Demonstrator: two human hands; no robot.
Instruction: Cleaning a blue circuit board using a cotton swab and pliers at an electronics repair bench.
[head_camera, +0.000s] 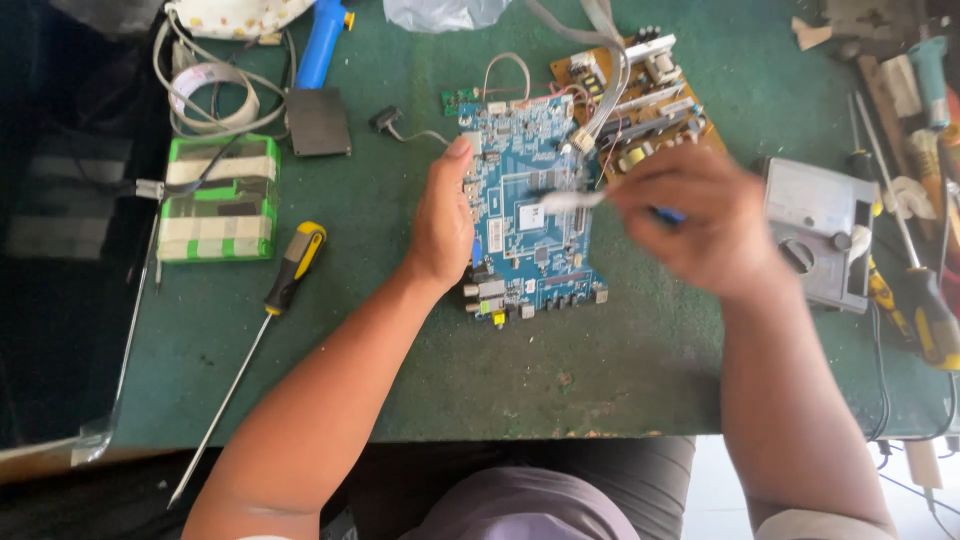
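While the left hand (442, 220) presses flat against the left edge of the blue circuit board (530, 215), its fingers extended rather than wrapped around anything, the right hand (700, 225) is blurred above the board's right side, its fingers pinched around a slim brush-like tool (572, 199) with a pale tip and a blue handle. That pale tip sits over the upper middle of the board. The board lies flat near the centre of the green bench (400, 340), just beside a brown power board (640, 95) at its upper right. A yellow-handled screwdriver (285, 285) lies well to the left, near a green battery pack (218, 198). A grey meter (815, 235) rests right of the right hand.
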